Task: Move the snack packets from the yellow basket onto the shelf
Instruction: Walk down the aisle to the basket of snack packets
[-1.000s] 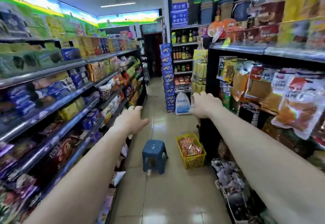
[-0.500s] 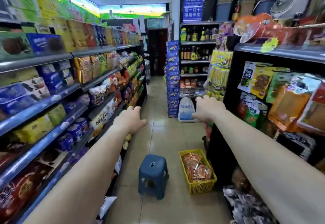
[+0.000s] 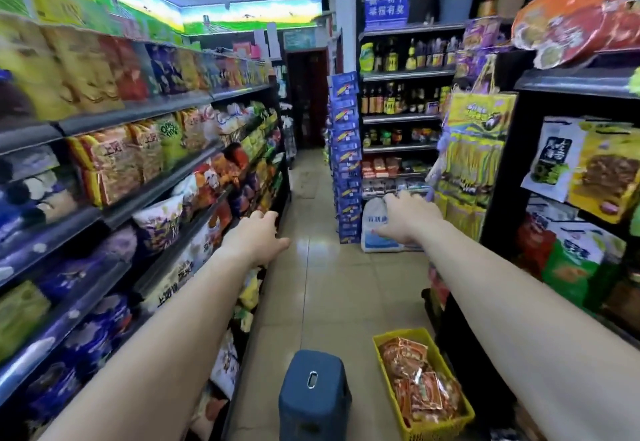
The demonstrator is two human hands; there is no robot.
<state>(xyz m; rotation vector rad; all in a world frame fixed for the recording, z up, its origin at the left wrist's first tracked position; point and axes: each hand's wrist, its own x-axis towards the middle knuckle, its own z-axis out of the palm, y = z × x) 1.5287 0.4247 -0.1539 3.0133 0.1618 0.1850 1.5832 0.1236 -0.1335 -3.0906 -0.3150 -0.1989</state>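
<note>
Yellow basket btm cut off by frame; snack packets print illegible.

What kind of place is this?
Most likely a small grocery shop: shelves of snack bags line the aisle, bottles stand on the far rack, and a yellow basket of packets sits on the tiled floor.

tiled floor, yellow basket, blue stool
</note>
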